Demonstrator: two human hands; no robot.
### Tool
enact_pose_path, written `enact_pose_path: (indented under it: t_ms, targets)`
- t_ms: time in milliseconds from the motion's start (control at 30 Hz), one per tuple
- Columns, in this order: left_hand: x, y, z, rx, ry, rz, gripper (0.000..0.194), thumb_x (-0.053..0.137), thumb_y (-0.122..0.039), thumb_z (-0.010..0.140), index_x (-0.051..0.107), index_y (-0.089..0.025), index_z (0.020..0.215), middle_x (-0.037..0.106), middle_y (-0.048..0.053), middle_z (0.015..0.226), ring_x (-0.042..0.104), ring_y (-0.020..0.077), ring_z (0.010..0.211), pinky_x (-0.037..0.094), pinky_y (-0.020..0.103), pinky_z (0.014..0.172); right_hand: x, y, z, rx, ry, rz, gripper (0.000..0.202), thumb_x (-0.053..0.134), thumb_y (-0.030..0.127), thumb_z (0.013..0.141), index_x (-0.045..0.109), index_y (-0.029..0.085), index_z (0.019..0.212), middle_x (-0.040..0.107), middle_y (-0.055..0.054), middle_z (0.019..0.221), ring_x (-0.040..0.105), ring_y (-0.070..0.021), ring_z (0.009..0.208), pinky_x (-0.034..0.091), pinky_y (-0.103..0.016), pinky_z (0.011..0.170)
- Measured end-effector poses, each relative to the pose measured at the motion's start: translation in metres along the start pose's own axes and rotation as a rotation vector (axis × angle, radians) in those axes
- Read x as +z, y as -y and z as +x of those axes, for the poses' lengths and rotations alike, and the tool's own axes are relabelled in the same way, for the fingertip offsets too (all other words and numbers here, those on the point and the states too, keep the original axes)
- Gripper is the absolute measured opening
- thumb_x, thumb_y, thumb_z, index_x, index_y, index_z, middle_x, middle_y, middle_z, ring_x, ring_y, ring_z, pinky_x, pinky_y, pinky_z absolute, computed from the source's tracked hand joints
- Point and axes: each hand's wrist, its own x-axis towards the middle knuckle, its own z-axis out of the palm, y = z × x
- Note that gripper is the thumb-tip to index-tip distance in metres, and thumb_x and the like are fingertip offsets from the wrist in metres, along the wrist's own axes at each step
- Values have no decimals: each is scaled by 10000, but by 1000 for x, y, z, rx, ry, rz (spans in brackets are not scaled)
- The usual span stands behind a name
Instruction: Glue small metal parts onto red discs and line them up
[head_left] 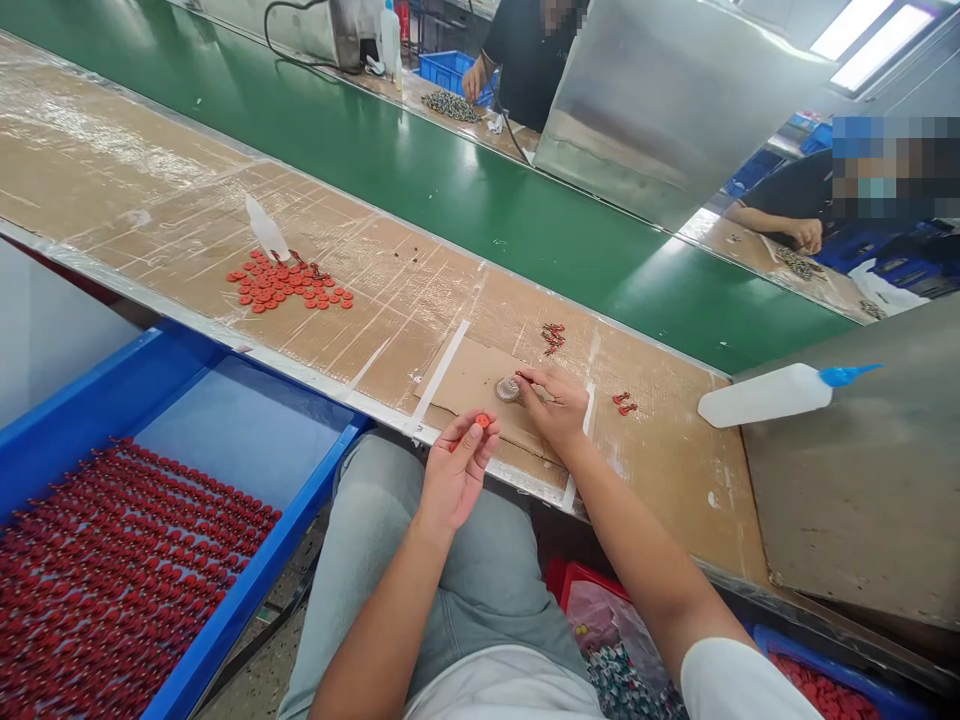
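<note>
A small, round, glossy red disc [483, 421] pinched in the left hand [459, 470], near the bench's front edge.
The disc looks light, stiff and probably slick, so its rim seems the best hold, thumb against fingertips. The right hand [556, 402] pinches a tiny dark-red piece [519, 374] at a shallow, round, greyish dish [507, 388]; being so small, it likely needs a fingertip grip, and whether it touches the dish I cannot tell.

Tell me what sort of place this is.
Probably a factory floor for assembling small parts: a long green belt runs past the workbench, other people work across it, and a blue tray holds rows of small red pieces.
</note>
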Motion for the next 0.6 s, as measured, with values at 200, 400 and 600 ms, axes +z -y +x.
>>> enact_pose_path:
  t_ms: [200, 400, 600]
  targets:
    - [-2, 1, 0, 1, 7, 12, 226, 697, -118, 767, 702, -154, 991, 729, 48, 1037, 689, 83, 897, 535, 158, 856, 0, 2, 2, -18, 24, -13, 87, 648, 244, 823, 717, 235, 876, 742, -35, 838, 687, -171, 773, 556, -321, 761]
    - [-1, 1, 0, 2, -14, 15, 261, 725, -127, 740, 698, -157, 997, 735, 44, 1007, 695, 89, 878, 536, 168, 850, -1, 0, -1, 143, 27, 44, 114, 665, 302, 803, 714, 244, 887, 737, -28, 861, 680, -169, 787, 553, -329, 783]
    - [3, 0, -1, -1, -30, 9, 230, 734, -143, 733, 701, -161, 960, 742, 47, 983, 699, 93, 867, 537, 178, 845, -3, 5, 2, 432, -100, 284, 257, 704, 368, 764, 714, 193, 952, 742, -63, 907, 682, -164, 791, 561, -340, 803]
